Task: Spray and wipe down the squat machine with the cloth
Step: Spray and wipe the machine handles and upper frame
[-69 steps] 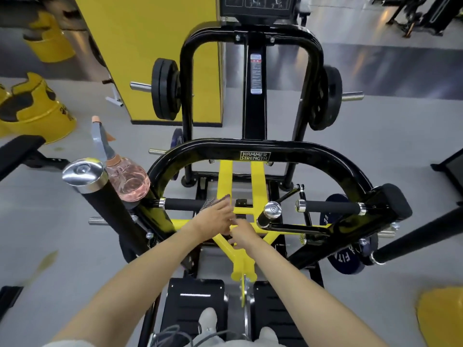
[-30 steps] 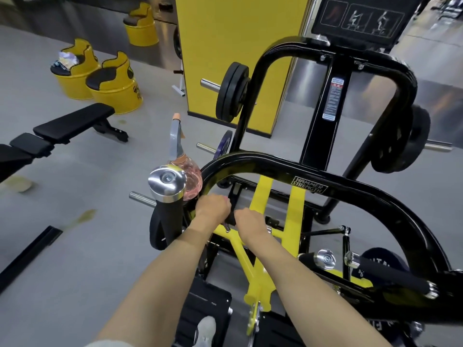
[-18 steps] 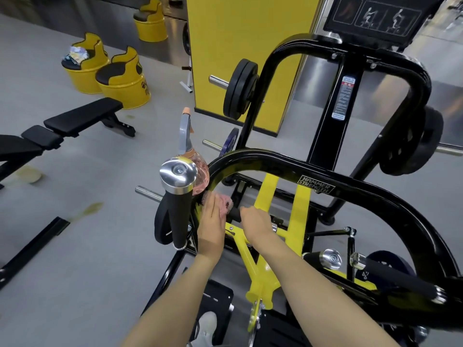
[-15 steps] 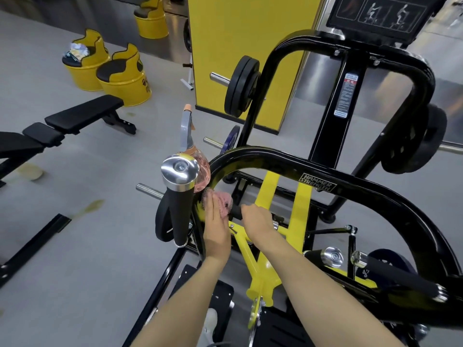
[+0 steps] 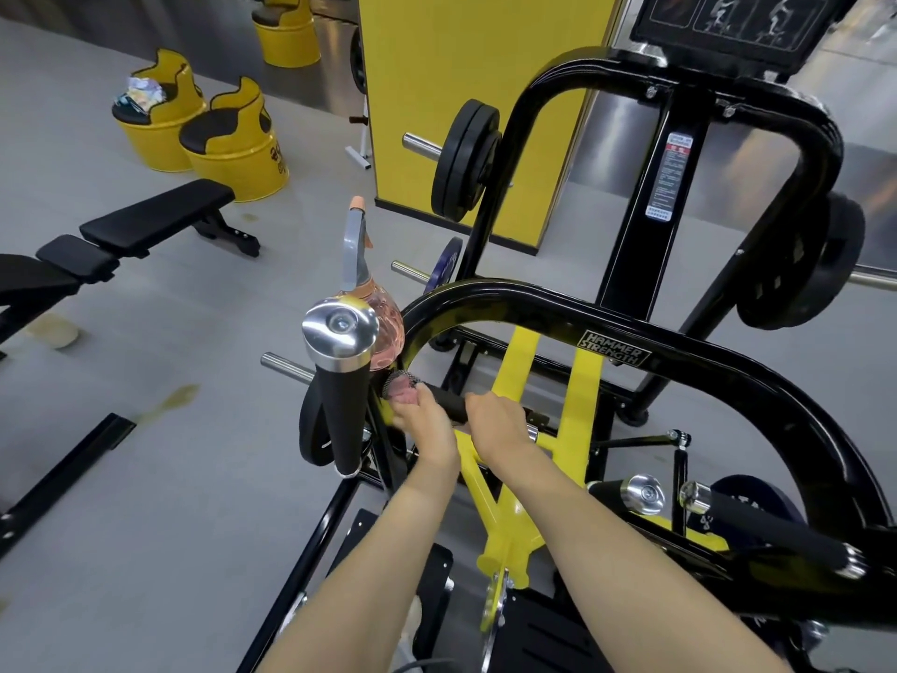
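Note:
The black and yellow squat machine fills the middle and right of the head view. My left hand presses a pink mesh cloth against the inner end of a short black handle grip, close to the frame. My right hand is wrapped around the same grip, just right of the left hand. A spray bottle with pink liquid and a grey trigger hangs on the frame's left bend, behind a chrome-capped handle.
A black weight bench stands at the left. Yellow barrel stools sit at the far left, in front of a yellow pillar. Weight plates hang on the machine's pegs. A right-side padded handle juts out at lower right.
The view swung left. My left hand slid with the cloth from the handle's middle to its left end by the frame; my right hand stayed on the grip.

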